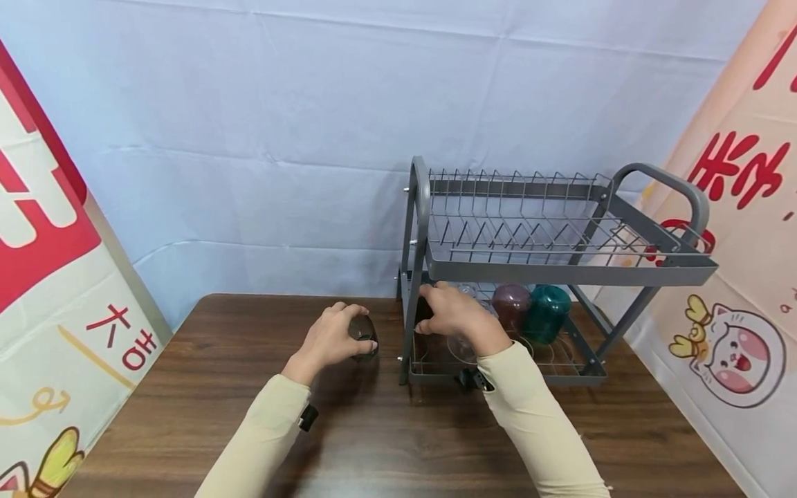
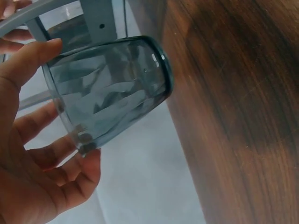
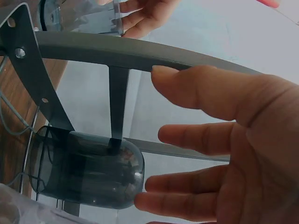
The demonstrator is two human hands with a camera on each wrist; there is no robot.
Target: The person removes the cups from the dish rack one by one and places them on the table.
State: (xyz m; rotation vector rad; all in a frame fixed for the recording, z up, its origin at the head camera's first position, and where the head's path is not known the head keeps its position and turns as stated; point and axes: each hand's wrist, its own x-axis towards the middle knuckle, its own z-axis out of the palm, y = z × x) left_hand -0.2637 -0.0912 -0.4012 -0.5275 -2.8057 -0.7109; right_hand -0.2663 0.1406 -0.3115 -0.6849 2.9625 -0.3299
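As left hand (image 1: pixel 328 337) grips glass (image 2: pixel 110 86), right hand (image 1: pixel 459 312) spread

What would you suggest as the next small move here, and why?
Probably curl the right hand round the upside-down smoky tumbler inside the dish rack: it is open beside that glass without gripping it, while the left hand holds the grey-tinted glass outside the rack.

My right hand (image 1: pixel 462 315) partly hides one dark glass (image 3: pixel 88 170) in head view.
Left-wrist view's edge crops my left hand (image 2: pixel 28 179).
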